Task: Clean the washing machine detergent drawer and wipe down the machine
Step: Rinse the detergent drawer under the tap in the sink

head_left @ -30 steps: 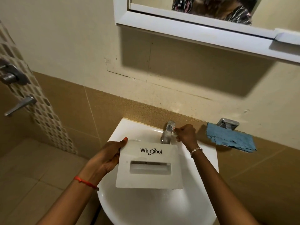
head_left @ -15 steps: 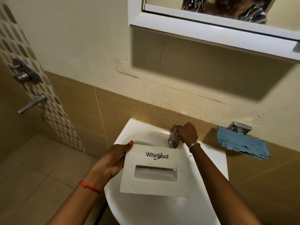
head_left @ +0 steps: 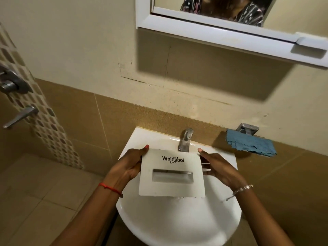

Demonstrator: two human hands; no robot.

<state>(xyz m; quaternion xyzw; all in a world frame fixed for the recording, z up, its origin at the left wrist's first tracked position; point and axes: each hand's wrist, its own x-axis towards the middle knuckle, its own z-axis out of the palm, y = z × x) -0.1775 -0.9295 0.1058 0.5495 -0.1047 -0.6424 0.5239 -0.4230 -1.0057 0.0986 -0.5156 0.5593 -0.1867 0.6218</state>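
Drawer (head_left: 171, 174): over sink (head_left: 177, 224), just below tap (head_left: 184, 141), front panel up. Left hand (head_left: 127, 166): gripping left edge. Right hand (head_left: 218, 167): against right edge, hold unclear. Risk: slipping once wetted, dropping into sink, cracking.

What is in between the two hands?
The head view shows a white Whirlpool detergent drawer between them, over the sink. The left hand grips its left edge; the right hand is at its right edge.

A red thread (head_left: 111, 189) rings the wrist behind the left hand (head_left: 127, 167) — its thumbnail is painted pink. Behind the right hand (head_left: 218, 169), a thin silvery bracelet (head_left: 243, 188).
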